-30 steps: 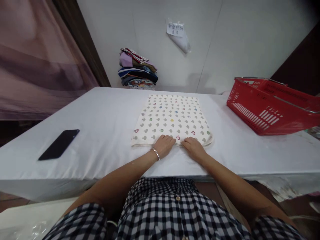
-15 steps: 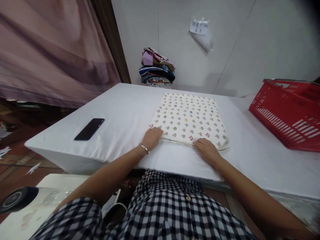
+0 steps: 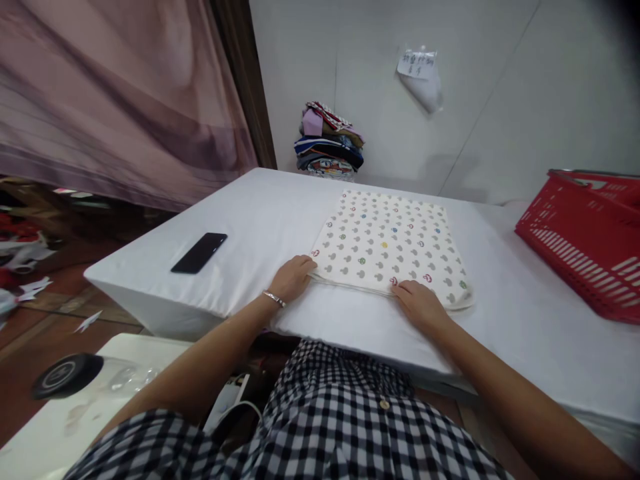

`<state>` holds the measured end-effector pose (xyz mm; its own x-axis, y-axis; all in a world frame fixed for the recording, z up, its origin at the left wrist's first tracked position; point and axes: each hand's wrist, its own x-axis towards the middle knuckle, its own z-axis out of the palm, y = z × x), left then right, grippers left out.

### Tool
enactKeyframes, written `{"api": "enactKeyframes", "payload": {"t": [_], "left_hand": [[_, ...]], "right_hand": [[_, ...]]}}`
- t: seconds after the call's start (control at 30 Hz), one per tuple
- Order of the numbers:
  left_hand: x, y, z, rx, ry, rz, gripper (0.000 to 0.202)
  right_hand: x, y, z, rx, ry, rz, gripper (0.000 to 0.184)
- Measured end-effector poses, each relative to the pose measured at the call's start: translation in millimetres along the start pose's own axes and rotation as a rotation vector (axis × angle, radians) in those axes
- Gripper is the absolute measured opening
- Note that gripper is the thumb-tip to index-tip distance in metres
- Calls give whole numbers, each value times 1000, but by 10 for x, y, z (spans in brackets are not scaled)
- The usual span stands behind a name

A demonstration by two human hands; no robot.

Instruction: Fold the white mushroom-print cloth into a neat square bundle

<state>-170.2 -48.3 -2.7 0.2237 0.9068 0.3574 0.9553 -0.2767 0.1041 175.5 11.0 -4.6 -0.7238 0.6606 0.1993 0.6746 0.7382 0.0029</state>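
A cream cloth [image 3: 383, 247] printed with small grey and coloured mushrooms lies folded in layers on the white-covered table. At its near left corner my left hand [image 3: 293, 277], a silver bracelet on the wrist, has its fingers closed over the edge. My right hand [image 3: 417, 303] grips the near edge right of the middle, fingers on top and the thumb hidden. The far edge lies flat, and the near right corner looks rounded, with layers showing.
A black phone [image 3: 200, 253] lies on the white table [image 3: 260, 213] at left. On the right stands a red basket [image 3: 585, 247]. Folded fabrics [image 3: 330, 143] are stacked by the wall. Lower left, a clear bottle with a black lid [image 3: 67, 375] lies on a pale surface.
My left hand has slid left along the near edge to the cloth's corner. My right hand stays at nearly the same spot on the edge. The view has shifted slightly.
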Motion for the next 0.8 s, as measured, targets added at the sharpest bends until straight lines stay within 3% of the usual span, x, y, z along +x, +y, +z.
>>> {"api": "enactKeyframes", "payload": {"t": [0.17,0.27,0.57,0.8], "left_hand": [[8,-62,-16,14,25,25,23],[4,-127,-54,56,20,-41,22],[-132,-141,-82,41,-126,-197,23],[-186,-58,-89,-106,-114,-290,28]], "right_hand": [[92,-68,17,0,1,-22,30],[126,-99,15,60,-30,12,30],[134,-89,27,298,-102,200,30],[72,42,114,238,1,6,33]]}}
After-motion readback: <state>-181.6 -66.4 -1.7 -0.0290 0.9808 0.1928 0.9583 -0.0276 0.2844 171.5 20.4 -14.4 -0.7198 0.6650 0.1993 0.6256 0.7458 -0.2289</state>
